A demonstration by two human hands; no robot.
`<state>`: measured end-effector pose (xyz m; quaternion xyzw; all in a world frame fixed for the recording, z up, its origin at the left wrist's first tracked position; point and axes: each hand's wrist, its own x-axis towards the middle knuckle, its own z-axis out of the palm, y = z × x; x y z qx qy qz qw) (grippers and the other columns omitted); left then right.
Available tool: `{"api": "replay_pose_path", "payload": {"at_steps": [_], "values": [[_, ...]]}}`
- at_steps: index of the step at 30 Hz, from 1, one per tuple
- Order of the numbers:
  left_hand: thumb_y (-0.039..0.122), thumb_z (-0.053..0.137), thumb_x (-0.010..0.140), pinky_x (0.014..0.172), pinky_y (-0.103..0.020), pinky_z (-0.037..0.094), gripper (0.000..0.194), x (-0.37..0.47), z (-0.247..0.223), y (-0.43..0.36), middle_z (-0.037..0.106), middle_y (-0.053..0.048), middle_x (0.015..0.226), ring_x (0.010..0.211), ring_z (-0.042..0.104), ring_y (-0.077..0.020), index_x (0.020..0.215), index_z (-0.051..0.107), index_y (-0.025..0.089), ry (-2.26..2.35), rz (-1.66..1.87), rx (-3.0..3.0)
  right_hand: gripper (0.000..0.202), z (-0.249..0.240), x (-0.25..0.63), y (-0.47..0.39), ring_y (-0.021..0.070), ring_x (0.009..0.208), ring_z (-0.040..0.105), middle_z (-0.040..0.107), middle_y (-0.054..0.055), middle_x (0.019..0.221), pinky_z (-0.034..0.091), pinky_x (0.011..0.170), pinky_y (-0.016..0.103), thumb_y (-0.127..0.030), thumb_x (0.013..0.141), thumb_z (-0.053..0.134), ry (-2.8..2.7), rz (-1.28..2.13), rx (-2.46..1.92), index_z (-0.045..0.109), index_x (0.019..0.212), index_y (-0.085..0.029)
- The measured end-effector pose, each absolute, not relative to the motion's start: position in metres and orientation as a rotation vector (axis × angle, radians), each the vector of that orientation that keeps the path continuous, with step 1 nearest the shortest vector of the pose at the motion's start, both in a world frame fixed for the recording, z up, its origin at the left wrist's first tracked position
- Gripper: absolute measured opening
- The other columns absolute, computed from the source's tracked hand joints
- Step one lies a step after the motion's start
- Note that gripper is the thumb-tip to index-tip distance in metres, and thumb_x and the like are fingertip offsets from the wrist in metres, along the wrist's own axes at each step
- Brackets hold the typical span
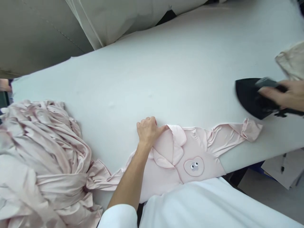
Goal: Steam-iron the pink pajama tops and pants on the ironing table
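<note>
A pale pink collared shirt (163, 180) lies spread along the near edge of the white-covered table, with a round face patch (194, 166) on its front. My left hand (148, 129) rests at the shirt's neck, its thumb on the collar and its fingers curled against the cloth; what lies under the fingers is hidden. At the right, my right hand (282, 93) is closed round the handle of a black iron (248, 96). The iron is over the white cover, just beyond the shirt's cuff (253, 129). Whether it touches the cover I cannot tell.
A large heap of pink garments (54, 158) covers the left end of the white table cover (152, 72). Beige cloth (293, 60) lies at the far right. Grey fabric (106, 19) hangs along the back edge. Papers with a pen (282, 167) are below at the right.
</note>
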<state>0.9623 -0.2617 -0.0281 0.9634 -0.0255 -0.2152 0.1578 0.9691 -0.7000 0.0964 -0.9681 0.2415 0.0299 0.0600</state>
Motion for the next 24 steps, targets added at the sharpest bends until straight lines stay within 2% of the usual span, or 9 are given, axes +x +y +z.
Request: {"api": "replay_pose_path", "payload": {"at_steps": [1,3,7,10,12,15,18,22,24], "values": [[0.073,0.059,0.073,0.081,-0.043,0.036,0.054,0.963,-0.027,-0.262,0.067,-0.011,0.091,0.088,0.06,-0.0306,0.08,0.06,0.02,-0.09,-0.622,2.767,0.047,0.104,0.961,-0.669,0.0158,0.055,0.061,0.056,0.003,0.044,0.031,0.053,0.031,-0.063,0.057,0.075,0.747,0.264,-2.95,0.067,0.062,-0.017],[0.078,0.054,0.072,0.084,-0.046,0.037,0.061,0.965,-0.028,-0.265,0.068,-0.014,0.092,0.09,0.061,-0.0328,0.085,0.063,0.019,-0.104,-0.614,2.784,0.045,0.115,0.932,-0.6,0.0128,0.045,0.054,0.056,-0.001,0.046,0.034,0.048,0.026,-0.064,0.065,0.075,0.673,0.437,-2.846,0.072,0.077,-0.021],[0.079,0.049,0.074,0.088,-0.05,0.036,0.068,0.968,-0.029,-0.268,0.069,-0.018,0.092,0.092,0.063,-0.0356,0.091,0.067,0.015,-0.109,-0.543,2.782,0.055,0.097,0.851,-0.467,0.0165,0.045,0.053,0.061,0.001,0.055,0.039,0.043,0.027,-0.071,0.082,0.055,0.556,0.234,-2.426,0.071,0.094,-0.02],[0.072,0.052,0.077,0.091,-0.051,0.037,0.06,0.967,-0.027,-0.252,0.07,-0.018,0.093,0.093,0.063,-0.035,0.087,0.068,0.015,-0.202,-0.522,2.729,0.055,0.063,0.823,-0.408,0.0178,0.047,0.053,0.057,0.001,0.053,0.038,0.046,0.028,-0.07,0.088,0.045,0.596,0.22,-2.349,0.068,0.087,-0.02],[0.061,0.059,0.078,0.087,-0.045,0.041,0.044,0.963,-0.026,-0.23,0.072,-0.013,0.093,0.091,0.064,-0.0306,0.085,0.068,0.019,-0.285,-0.604,2.591,0.055,0.047,0.834,-0.397,0.019,0.052,0.055,0.058,0.003,0.056,0.037,0.049,0.028,-0.07,0.089,0.041,0.553,0.262,-2.482,0.062,0.077,-0.021],[0.038,0.062,0.078,0.075,-0.035,0.044,0.017,0.955,-0.026,-0.198,0.073,-0.005,0.084,0.083,0.065,-0.0239,0.076,0.069,0.023,-0.2,-0.742,2.405,0.053,0.04,0.88,-0.411,0.0216,0.059,0.058,0.062,0.006,0.062,0.032,0.053,0.028,-0.069,0.091,0.039,0.323,0.398,-2.849,0.056,0.076,-0.021],[0.025,0.058,0.074,0.073,-0.034,0.045,0.014,0.951,-0.029,-0.187,0.073,-0.004,0.076,0.078,0.065,-0.0226,0.065,0.068,0.023,0.026,-0.774,2.36,0.052,0.044,0.929,-0.426,0.0221,0.058,0.058,0.061,0.007,0.06,0.026,0.053,0.028,-0.07,0.088,0.044,-0.257,0.682,-2.996,0.055,0.077,-0.02],[0.031,0.06,0.075,0.073,-0.036,0.046,0.017,0.952,-0.036,-0.189,0.07,-0.005,0.071,0.073,0.063,-0.0236,0.062,0.067,0.023,0.098,-0.802,2.339,0.05,0.048,0.97,-0.402,0.0219,0.054,0.058,0.06,0.007,0.057,0.025,0.054,0.028,-0.068,0.083,0.054,-0.996,1.027,-2.814,0.057,0.076,-0.018],[0.031,0.056,0.079,0.074,-0.035,0.046,0.017,0.949,-0.038,-0.182,0.069,-0.006,0.076,0.075,0.061,-0.0218,0.073,0.069,0.023,0.042,-0.688,2.305,0.051,0.049,0.976,-0.384,0.023,0.055,0.059,0.062,0.009,0.059,0.028,0.056,0.029,-0.068,0.083,0.055,-1.056,1.082,-2.788,0.059,0.077,-0.017]]}}
